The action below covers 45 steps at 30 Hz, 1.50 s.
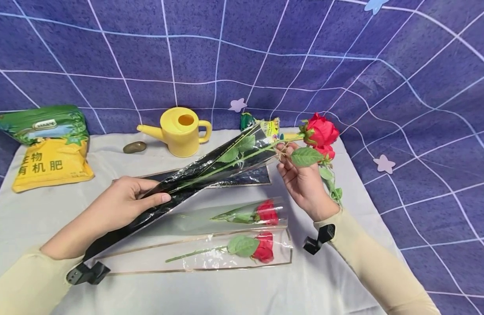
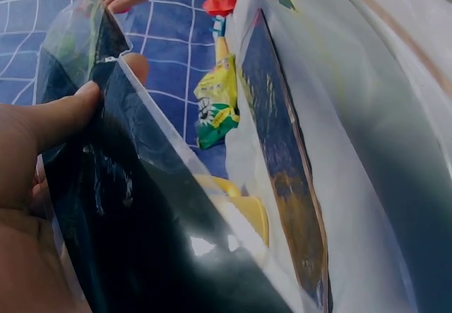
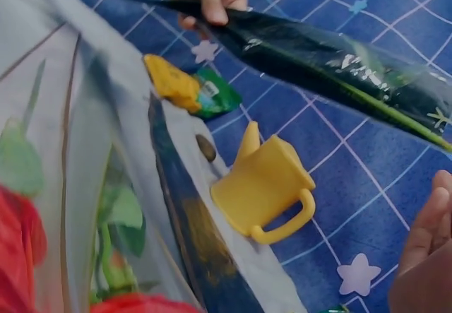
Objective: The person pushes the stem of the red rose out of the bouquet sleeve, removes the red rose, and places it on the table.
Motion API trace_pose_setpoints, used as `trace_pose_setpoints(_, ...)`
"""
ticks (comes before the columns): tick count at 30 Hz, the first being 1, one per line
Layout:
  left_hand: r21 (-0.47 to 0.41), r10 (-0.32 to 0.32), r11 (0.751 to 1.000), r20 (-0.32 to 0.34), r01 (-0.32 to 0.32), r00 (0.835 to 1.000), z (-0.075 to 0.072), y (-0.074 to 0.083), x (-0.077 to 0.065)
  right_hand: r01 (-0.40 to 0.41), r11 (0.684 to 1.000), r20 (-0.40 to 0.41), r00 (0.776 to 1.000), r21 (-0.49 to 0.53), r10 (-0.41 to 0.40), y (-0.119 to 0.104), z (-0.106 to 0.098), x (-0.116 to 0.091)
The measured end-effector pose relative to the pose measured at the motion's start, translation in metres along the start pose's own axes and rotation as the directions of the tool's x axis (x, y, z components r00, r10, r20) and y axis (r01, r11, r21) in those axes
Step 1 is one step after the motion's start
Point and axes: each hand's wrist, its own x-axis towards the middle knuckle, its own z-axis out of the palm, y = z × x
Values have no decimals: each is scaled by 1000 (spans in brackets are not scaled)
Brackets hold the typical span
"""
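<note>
My left hand [image 1: 124, 203] grips a black and clear flower sleeve [image 1: 194, 173] near its narrow lower half, thumb on top, as the left wrist view also shows. The sleeve slants up to the right above the table. A red rose [image 1: 321, 129] has its green stem lying inside the sleeve, while its bloom sticks out past the open end. At that end my right hand [image 1: 303, 181] pinches the stem beneath the bloom with thumb and fingertips, beside a green leaf [image 1: 306, 156]. In the right wrist view, only part of the right hand [image 3: 427, 249] shows.
Two wrapped roses [image 1: 267, 212] [image 1: 263, 247] lie in front, and another black sleeve [image 1: 250, 176] lies flat behind them. Along the back stand a yellow watering can [image 1: 183, 133], a stone [image 1: 134, 147], a fertilizer bag [image 1: 54, 153] and a small green-yellow packet [image 1: 271, 127]. More red flowers [image 1: 326, 152] lie at right.
</note>
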Motion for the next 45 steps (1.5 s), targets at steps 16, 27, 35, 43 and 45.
trace_pose_setpoints(16, -70, 59, 996, 112, -51, 992, 1, 4, 2, 45, 992, -36, 999, 118, -41, -6, 6, 1)
trace_pose_setpoints(27, -32, 81, 997, 219, -75, 972, -5, -4, -3, 126, 977, -28, 992, 174, -123, -38, -4, 7)
trace_pose_setpoints(35, -60, 182, 983, 274, -172, 944, -8, -12, -12, 223, 953, 21, 973, 206, -232, -94, -25, 5)
trace_pose_setpoints(43, -100, 208, 977, 298, -186, 932, -11, -19, -21, 246, 937, 95, 956, 249, -277, -170, -52, 0)
trace_pose_setpoints(45, -102, 221, 975, 294, -200, 930, -12, -20, -23, 209, 950, 141, 959, 232, -246, -183, -60, -3)
